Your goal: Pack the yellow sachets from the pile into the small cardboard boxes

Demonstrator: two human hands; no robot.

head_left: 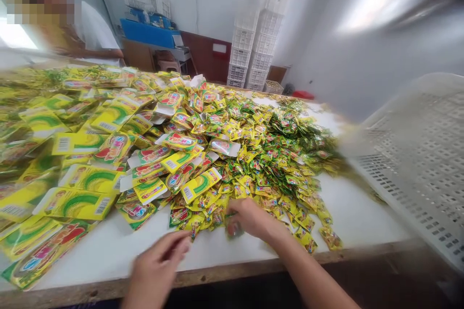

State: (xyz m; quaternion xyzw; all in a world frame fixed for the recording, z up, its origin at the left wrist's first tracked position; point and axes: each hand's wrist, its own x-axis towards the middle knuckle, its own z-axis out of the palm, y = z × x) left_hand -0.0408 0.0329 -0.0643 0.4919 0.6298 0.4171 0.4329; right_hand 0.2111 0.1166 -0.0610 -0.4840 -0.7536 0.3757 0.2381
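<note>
My right hand [248, 216] is at the near edge of a heap of small yellow and green sachets [261, 188]. Its fingers are closed on a sachet [234, 229], which is blurred by motion. Just left of it, over the white tabletop, my left hand [157, 260] has its fingers curled towards the thumb, close to the heap's front edge. Whether anything sits between those fingertips is hidden. Yellow and green printed cartons [87, 203] lie piled to the left, several with flaps open.
A white perforated crate [416, 154] stands at the right table edge. The wooden table edge [203, 278] runs along the front. Across the table, at the back left, is another person [96, 29]. Stacked white crates [250, 53] and a blue-topped table [148, 34] stand by the wall.
</note>
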